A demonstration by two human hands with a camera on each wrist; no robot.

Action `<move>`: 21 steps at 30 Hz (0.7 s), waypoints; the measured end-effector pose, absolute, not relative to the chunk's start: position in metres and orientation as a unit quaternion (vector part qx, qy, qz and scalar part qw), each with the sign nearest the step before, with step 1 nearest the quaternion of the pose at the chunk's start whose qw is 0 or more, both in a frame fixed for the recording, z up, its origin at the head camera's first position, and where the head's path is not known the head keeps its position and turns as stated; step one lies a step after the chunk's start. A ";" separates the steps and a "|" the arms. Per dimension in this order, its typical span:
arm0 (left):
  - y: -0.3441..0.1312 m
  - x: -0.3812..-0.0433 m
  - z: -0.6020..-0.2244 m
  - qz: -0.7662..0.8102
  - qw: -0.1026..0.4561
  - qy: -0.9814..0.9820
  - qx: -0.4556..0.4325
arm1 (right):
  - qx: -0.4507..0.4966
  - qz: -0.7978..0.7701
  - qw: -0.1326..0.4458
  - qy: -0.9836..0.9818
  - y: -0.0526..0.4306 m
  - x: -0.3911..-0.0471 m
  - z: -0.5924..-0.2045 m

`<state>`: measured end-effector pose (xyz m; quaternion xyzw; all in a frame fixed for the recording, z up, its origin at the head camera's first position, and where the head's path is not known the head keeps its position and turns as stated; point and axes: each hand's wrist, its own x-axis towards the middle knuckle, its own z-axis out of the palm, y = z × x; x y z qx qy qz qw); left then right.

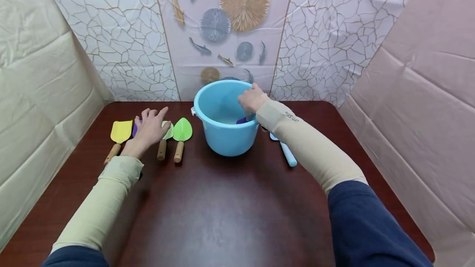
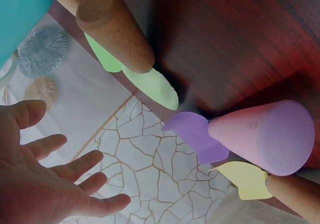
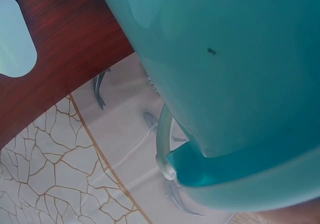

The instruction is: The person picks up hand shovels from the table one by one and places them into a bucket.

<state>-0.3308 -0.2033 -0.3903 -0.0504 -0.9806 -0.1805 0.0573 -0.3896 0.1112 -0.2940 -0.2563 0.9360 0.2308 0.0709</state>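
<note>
Bucket is light blue, a purple piece showing inside.

Bucket light blue; table reddish-brown; backdrop sides white, gold-crackled.

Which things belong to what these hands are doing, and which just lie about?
Likely the job: blue bucket; purple piece inside, by the right hand; purple shovel, pale green trowel, near the left hand.

Seemingly lying about: yellow shovel; bright green trowel; light-blue tool.
</note>
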 end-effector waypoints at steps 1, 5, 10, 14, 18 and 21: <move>-0.203 -0.331 -0.390 -0.179 0.056 -0.981 -0.050 | -0.257 0.233 0.070 0.936 0.111 -0.389 -0.293; -0.203 -0.331 -0.389 -0.178 0.056 -0.981 -0.049 | -0.258 0.235 0.061 0.935 0.110 -0.387 -0.291; -0.202 -0.331 -0.390 -0.174 0.054 -0.982 -0.048 | -0.257 0.230 0.062 0.937 0.110 -0.385 -0.292; -0.201 -0.331 -0.392 -0.168 0.053 -0.983 -0.048 | -0.253 0.226 0.070 0.938 0.110 -0.384 -0.292; -0.201 -0.332 -0.393 -0.165 0.055 -0.984 -0.047 | -0.245 0.221 0.077 0.941 0.111 -0.384 -0.292; -0.202 -0.331 -0.393 -0.164 0.054 -0.984 -0.047 | -0.244 0.213 0.081 0.943 0.112 -0.385 -0.292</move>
